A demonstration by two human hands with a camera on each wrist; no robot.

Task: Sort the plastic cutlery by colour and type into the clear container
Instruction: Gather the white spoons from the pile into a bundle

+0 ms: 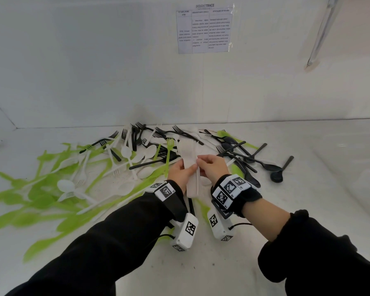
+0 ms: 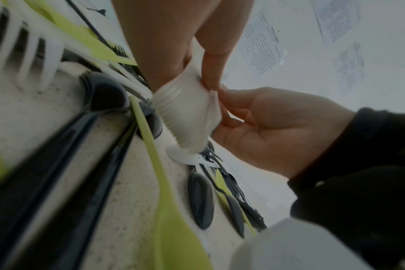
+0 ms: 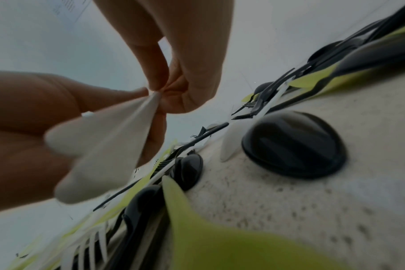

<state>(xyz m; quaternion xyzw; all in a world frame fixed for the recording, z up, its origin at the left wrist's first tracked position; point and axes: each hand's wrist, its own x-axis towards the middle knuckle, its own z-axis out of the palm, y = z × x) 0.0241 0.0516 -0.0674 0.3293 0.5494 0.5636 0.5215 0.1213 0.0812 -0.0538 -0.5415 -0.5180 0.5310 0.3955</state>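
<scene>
My left hand (image 1: 181,170) and right hand (image 1: 210,165) both pinch the stack of white forks (image 1: 190,163) above the worktop (image 1: 222,270); uneven squeezing could make the smooth handles fan out and slip.

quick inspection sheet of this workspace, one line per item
surface: white speckled table, bare at the near edge.
job's things: stack of white forks held above the table; green, white and black cutlery pile spread loose across it; clear container faint at the right, contents cannot be told.
clutter: nothing seen.
hands: left hand grips the stack; right hand pinches its edge.
cables: black cable loops from the right wrist camera; another at the left one.
surroundings: white wall with a printed instruction sheet taped up; a clear strip hangs top right.
</scene>
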